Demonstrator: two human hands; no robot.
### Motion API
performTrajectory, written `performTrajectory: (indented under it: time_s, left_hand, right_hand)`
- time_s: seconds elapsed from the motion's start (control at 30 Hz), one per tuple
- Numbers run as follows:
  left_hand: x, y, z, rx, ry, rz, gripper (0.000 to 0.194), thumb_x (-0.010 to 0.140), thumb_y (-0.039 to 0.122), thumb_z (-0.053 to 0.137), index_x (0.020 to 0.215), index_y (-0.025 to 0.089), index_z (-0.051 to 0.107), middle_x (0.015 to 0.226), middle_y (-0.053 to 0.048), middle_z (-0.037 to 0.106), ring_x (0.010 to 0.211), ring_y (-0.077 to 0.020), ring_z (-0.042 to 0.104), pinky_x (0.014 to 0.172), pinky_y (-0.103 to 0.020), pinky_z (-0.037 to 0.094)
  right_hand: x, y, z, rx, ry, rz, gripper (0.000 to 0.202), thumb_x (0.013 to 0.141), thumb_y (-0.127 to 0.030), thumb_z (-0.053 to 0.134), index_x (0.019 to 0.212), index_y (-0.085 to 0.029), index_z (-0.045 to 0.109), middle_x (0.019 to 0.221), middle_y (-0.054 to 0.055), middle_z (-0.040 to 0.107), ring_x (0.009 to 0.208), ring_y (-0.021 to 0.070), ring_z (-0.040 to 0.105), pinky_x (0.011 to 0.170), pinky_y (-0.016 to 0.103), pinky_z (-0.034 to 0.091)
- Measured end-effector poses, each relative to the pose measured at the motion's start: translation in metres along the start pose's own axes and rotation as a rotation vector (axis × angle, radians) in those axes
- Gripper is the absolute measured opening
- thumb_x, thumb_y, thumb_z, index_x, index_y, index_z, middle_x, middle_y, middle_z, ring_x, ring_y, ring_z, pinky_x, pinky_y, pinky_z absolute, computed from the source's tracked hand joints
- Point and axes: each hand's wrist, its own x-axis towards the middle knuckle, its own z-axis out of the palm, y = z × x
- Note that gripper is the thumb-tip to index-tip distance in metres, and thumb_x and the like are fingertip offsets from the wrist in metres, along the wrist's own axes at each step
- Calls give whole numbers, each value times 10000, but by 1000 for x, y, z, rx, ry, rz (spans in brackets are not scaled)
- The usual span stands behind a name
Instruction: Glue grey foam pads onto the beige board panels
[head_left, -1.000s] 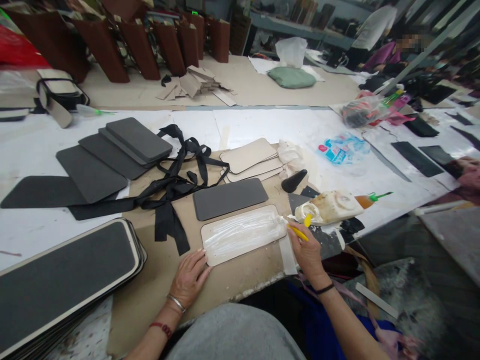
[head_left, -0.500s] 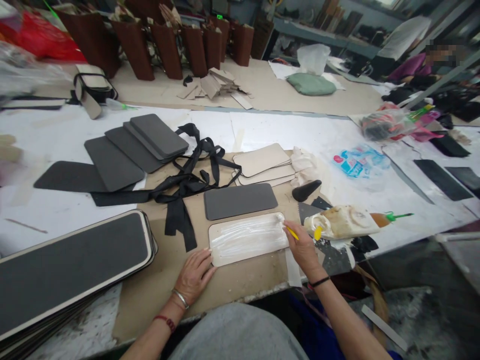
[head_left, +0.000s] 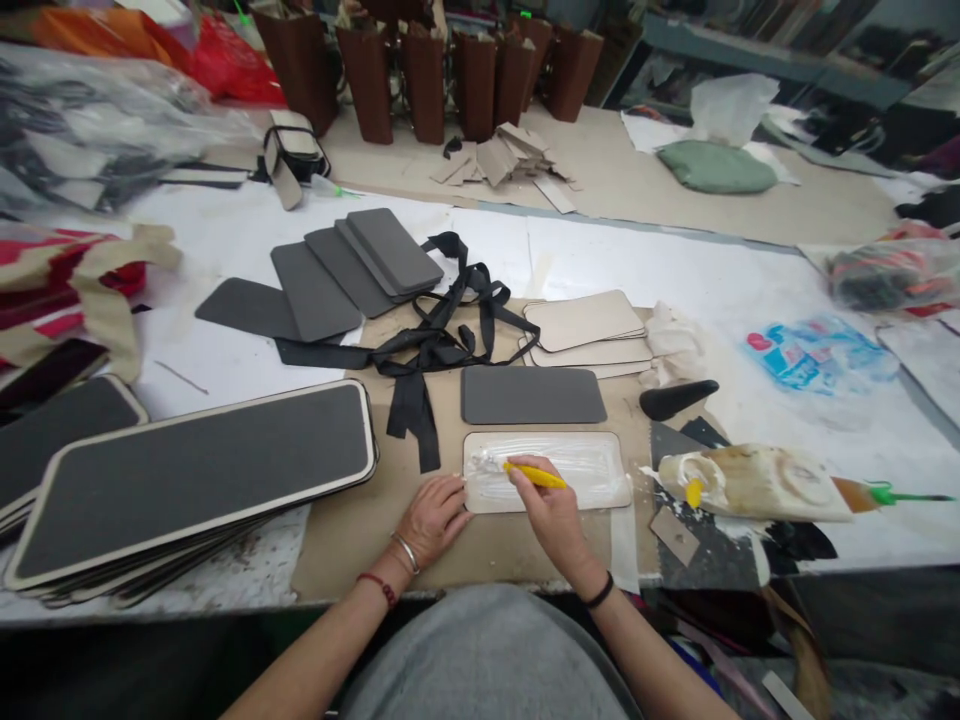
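Note:
My right hand (head_left: 551,510) is closed round a yellow-handled brush (head_left: 541,475), its tip touching the left part of a pale rounded panel (head_left: 592,480). Streaky white glue covers much of that panel. My left hand (head_left: 435,515) lies flat with fingers stretched out, fingertips at the panel's left edge. Just behind the panel is a dark grey padded panel (head_left: 532,395). To the right, a glue-smeared plastic bottle (head_left: 780,483) lies on its side, with a yellow piece (head_left: 694,492) at its opening.
Long grey panels with cream borders (head_left: 202,480) are stacked at left. Behind lie grey panels (head_left: 315,290), tangled black strips (head_left: 450,340) and pale panels (head_left: 585,320). A black pointed tool (head_left: 679,398) sits at right. Brown bags (head_left: 427,90) stand at the back.
My right hand has moved the brush from the panel's right end to its left part. My left hand stays at the left edge. The camera view has turned left.

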Motion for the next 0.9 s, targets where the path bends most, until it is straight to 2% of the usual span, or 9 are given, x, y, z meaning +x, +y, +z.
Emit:
performTrajectory:
  time_s: [0.1, 0.23, 0.37, 0.5, 0.57, 0.77, 0.9]
  left_hand:
    - [1, 1, -2, 2, -1, -2, 162, 819, 255, 512, 926, 179, 607, 980, -95, 648, 978, -208, 585, 847, -401, 494]
    - [1, 2, -3, -3, 1, 6, 163, 817, 243, 513, 933, 174, 604, 992, -100, 645, 988, -209, 580, 854, -401, 491]
    - [2, 1, -2, 2, 13, 8, 171, 814, 242, 511, 946, 189, 606, 983, -96, 647, 972, -204, 589, 844, -401, 495]
    - [2, 0, -2, 28, 28, 38, 186, 811, 233, 521, 974, 178, 590, 983, -94, 651, 968, -201, 591, 838, -388, 501]
    - [2, -1, -2, 43, 33, 61, 183, 809, 228, 527, 972, 171, 584, 986, -95, 651, 962, -200, 592, 830, -380, 506]
    - [2, -3, -1, 55, 35, 74, 202, 797, 208, 542, 994, 179, 578, 1008, -97, 646, 980, -210, 587, 821, -371, 508]
    - [2, -4, 1, 53, 38, 91, 211, 795, 208, 550, 1000, 165, 576, 1007, -106, 643, 979, -217, 587, 823, -377, 506]
  right_hand:
    - [2, 4, 6, -33, -6, -8, 164, 839, -297, 508, 892, -184, 614, 890, 70, 647, 858, 179, 598, 799, 327, 485]
    - [5, 4, 1, -123, 95, -34, 171, 839, -292, 505, 910, -178, 610, 911, 80, 641, 876, 187, 590, 815, 340, 474]
    - [10, -3, 13, -82, 73, -42, 157, 842, -281, 503, 909, -185, 608, 896, 70, 645, 860, 176, 596, 802, 321, 486]
    - [17, 5, 19, -94, 95, -49, 156, 847, -275, 492, 905, -188, 608, 890, 69, 650, 855, 175, 601, 794, 325, 494]
    - [18, 14, 7, -139, 147, -46, 167, 849, -285, 486, 909, -188, 607, 891, 73, 650, 857, 182, 602, 794, 335, 494]
    - [14, 46, -59, -307, 336, 4, 210, 853, -323, 473, 906, -172, 610, 902, 89, 650, 861, 194, 605, 794, 350, 488]
    - [10, 65, -93, -428, 460, 33, 251, 844, -363, 477, 896, -157, 611, 895, 105, 656, 838, 210, 609, 788, 377, 485]
